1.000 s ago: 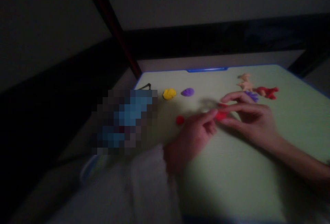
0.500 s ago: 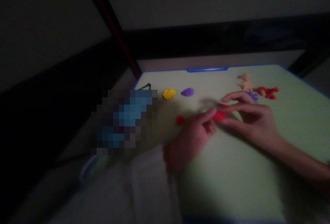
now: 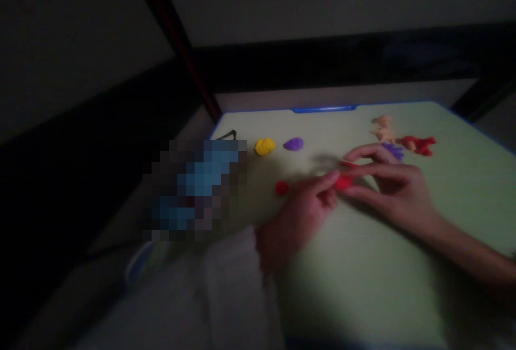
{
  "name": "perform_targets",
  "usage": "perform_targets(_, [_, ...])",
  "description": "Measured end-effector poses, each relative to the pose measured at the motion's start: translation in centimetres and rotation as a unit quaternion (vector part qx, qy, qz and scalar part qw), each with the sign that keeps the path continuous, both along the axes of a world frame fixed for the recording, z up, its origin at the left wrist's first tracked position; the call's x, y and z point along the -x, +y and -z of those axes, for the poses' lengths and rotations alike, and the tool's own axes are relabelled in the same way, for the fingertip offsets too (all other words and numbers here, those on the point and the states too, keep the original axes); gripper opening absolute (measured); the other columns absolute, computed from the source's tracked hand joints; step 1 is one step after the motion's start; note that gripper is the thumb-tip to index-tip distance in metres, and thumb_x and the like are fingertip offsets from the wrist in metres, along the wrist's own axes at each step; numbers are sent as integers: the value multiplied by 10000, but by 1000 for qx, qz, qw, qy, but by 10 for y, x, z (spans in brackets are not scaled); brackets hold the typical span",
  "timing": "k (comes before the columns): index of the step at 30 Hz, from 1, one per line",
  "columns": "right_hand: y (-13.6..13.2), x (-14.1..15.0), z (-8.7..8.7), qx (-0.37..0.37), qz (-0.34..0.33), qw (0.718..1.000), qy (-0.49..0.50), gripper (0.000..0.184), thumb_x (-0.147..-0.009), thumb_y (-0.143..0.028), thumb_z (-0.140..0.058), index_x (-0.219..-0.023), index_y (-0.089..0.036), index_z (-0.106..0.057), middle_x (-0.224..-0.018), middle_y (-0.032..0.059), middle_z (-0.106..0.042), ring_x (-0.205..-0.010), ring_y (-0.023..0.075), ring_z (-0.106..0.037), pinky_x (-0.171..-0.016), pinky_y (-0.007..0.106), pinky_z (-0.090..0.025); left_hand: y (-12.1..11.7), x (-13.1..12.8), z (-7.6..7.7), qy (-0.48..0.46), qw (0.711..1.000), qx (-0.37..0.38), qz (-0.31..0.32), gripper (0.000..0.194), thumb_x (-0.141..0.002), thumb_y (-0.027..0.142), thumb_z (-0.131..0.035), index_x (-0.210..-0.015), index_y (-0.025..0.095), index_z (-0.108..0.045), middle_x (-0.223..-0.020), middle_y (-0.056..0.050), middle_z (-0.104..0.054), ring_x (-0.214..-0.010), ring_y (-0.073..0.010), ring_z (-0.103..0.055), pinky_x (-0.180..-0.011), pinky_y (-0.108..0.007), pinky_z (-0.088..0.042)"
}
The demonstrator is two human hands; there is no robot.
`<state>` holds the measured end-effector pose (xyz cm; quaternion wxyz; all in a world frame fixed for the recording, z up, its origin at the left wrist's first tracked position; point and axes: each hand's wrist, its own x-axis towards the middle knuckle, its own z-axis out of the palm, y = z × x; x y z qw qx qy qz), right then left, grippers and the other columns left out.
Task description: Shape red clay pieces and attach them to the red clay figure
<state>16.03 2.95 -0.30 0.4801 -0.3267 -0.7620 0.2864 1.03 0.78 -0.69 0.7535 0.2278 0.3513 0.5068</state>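
A small lump of red modelling clay (image 3: 344,181) is pinched between my two hands above the table. My left hand (image 3: 304,213) is closed, its thumb pressing the lump from the left. From the right, the thumb and fingertips of my right hand (image 3: 397,191) grip the same lump; a thin red edge shows near its upper fingers. A small red ball (image 3: 281,187) lies just left of my left hand. Beyond my right hand rest a purple piece with finger-like lobes (image 3: 393,151), a red piece (image 3: 421,144) and a peach-coloured figure (image 3: 384,134).
The pale green table (image 3: 363,296) has a blue rim with a blue handle (image 3: 324,109) at the far edge. A yellow lump (image 3: 265,147) and a purple lump (image 3: 294,144) sit towards the back. A pixelated blue object (image 3: 209,170) is at the left edge.
The fingers have shifted slightly around the red clay, and a little less of it shows. Everything else stays in place.
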Motion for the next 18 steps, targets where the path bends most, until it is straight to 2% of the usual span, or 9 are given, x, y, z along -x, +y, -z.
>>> perform_targets(5, [0,-1,1,2,1,1000,11,301,-655,-206,-743,-934,-305,-689,-1036,31,-572,-996,213,-540,-884,403,-424,0,3,9,22,997,-72,31,201,-722,216,-617,-556,146,-526,-573,37,-407,-554,-68,-337,-567,-232,-287])
perform_targets(9, [0,-2,0,0,14,1000,3,256,-618,-234,-770,-858,-282,-698,-1011,26,-577,-981,213,-541,-877,392,-418,2,2,11,13,998,-60,31,130,-716,195,-612,-606,149,-560,-599,35,-426,-579,-71,-369,-573,-231,-290])
perform_targets(14, [0,-1,0,3,7,1000,3,224,-665,-224,-738,-874,-299,-706,-992,24,-580,-962,198,-545,-863,381,-431,2,0,4,-8,1000,-5,-2,164,-707,213,-618,-592,144,-523,-627,36,-446,-570,-51,-370,-579,-206,-317])
perform_targets(18, [0,-1,0,6,-3,1000,9,281,-681,-178,-720,-933,-298,-693,-1027,30,-567,-989,195,-539,-884,381,-422,3,2,8,70,995,-73,-4,163,-695,239,-628,-592,156,-532,-625,27,-454,-582,-68,-389,-582,-215,-340])
